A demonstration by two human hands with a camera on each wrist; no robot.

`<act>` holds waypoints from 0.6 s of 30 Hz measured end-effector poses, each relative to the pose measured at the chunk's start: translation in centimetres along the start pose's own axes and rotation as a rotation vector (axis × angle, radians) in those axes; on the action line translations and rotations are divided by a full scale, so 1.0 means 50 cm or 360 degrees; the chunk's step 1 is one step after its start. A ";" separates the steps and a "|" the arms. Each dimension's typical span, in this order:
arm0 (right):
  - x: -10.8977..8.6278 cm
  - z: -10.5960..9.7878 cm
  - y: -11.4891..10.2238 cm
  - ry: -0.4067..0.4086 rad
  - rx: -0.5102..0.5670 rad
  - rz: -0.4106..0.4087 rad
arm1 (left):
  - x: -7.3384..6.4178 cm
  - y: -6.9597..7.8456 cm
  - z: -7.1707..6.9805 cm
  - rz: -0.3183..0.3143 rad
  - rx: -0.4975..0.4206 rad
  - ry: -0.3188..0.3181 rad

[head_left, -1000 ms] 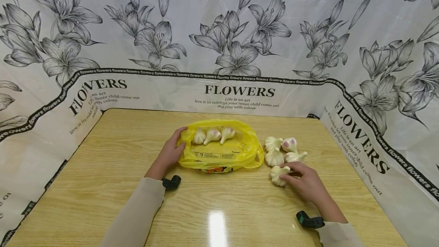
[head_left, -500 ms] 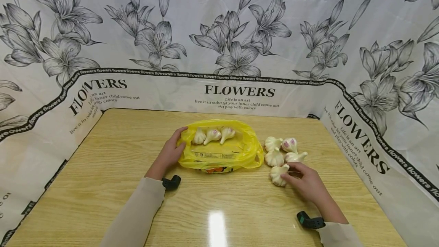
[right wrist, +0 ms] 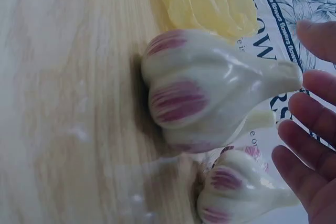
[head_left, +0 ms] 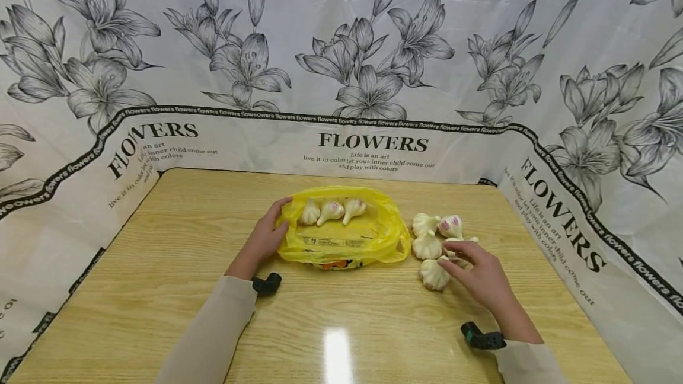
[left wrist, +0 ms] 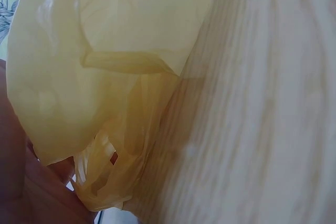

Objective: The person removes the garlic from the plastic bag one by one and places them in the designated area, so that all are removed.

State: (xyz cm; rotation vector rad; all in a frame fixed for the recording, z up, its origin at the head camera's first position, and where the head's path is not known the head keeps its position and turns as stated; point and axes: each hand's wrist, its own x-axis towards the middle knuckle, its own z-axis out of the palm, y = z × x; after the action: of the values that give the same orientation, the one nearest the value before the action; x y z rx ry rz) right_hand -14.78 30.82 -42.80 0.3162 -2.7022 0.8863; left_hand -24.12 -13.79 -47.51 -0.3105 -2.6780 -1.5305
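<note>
My left hand (head_left: 264, 236) holds the left edge of a yellow plastic bag (head_left: 341, 248), fingers at its rim and thumb on the near side. Three garlic bulbs (head_left: 331, 211) lie in the bag's wide mouth. In the left wrist view, yellow plastic (left wrist: 121, 93) fills much of the picture and the hand shows only partly. To the right of the bag, several more bulbs sit in a group. My right hand (head_left: 477, 271) hovers by the nearest bulb (head_left: 434, 275), fingers loose and apart. The right wrist view shows that purple-streaked bulb (right wrist: 194, 93), its stem close to the fingertips.
The group's other garlic bulbs (head_left: 427, 246) stand just behind the nearest one, partly covered by the right hand. All rest on a wooden table (head_left: 299, 325). White cloth walls (head_left: 256, 141) with flower prints enclose its back and sides.
The right hand's fingers have come off the nearest garlic bulb and moved slightly up and right. That bulb stays on the table. The left hand and bag have not moved.
</note>
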 end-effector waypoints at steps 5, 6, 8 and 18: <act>0.012 0.002 -0.015 0.0045 -0.0073 -0.0112 | -0.001 0.003 -0.001 -0.0012 0.0012 0.0007; 0.015 0.003 -0.019 0.0049 -0.0084 -0.0135 | -0.001 0.004 -0.001 -0.0015 0.0013 0.0007; 0.021 0.004 -0.027 0.0053 -0.0109 -0.0183 | -0.002 0.005 -0.001 -0.0019 0.0016 0.0007; 0.057 0.022 -0.064 -0.0051 -0.0142 -0.0288 | 0.001 0.004 -0.008 -0.0021 0.0032 0.0044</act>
State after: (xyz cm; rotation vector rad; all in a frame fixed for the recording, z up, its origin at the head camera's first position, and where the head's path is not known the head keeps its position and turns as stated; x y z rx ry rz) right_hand -16.74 27.31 -40.96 0.5494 -2.6801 0.7128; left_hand -24.13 -14.01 -47.12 -0.2698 -2.6782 -1.4986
